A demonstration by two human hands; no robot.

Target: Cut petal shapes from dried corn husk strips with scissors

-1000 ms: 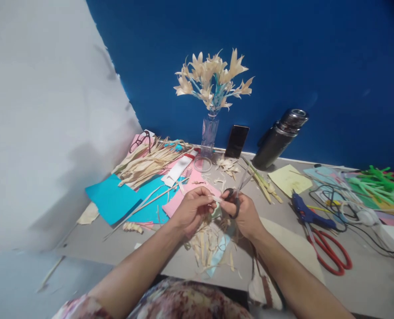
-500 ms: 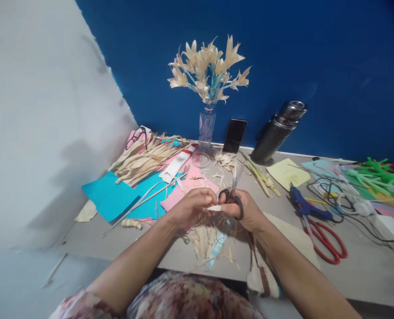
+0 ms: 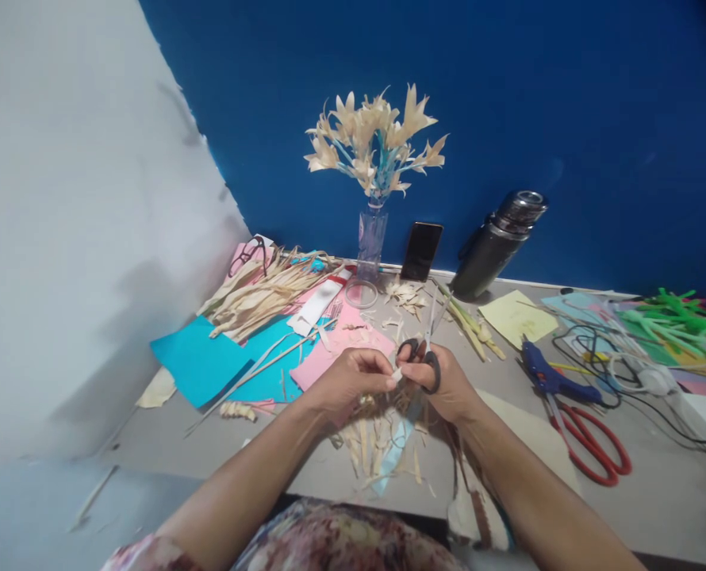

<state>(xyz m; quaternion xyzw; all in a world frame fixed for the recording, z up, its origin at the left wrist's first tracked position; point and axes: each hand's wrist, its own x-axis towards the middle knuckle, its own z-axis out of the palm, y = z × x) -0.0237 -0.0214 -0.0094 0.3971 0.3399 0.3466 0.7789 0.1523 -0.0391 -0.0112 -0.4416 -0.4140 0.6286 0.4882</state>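
Observation:
Between my two hands is a small pale piece of husk (image 3: 397, 374), pinched by the fingertips of my left hand (image 3: 358, 379). My right hand (image 3: 445, 385) is closed around the black handles of a pair of scissors (image 3: 430, 337), whose blades point up and away from me. The right thumb and fingertips are close to the husk piece; whether they touch it is hard to make out. Below the hands, thin husk scraps (image 3: 365, 448) and a light blue strip (image 3: 397, 448) lie on the table (image 3: 317, 472).
Behind stand a clear vase (image 3: 372, 242) of husk flowers (image 3: 377, 143), a phone (image 3: 423, 250) and a dark flask (image 3: 499, 246). Dried husks (image 3: 263, 289) and blue paper (image 3: 201, 357) lie left. A blue glue gun (image 3: 552, 373), red-handled scissors (image 3: 596, 444) and cables (image 3: 591, 349) lie right.
The husk piece has turned from lying level, pointing left, to a more upright, foreshortened position at the left fingertips. The scissors have tilted slightly right, and their blades look a little farther apart.

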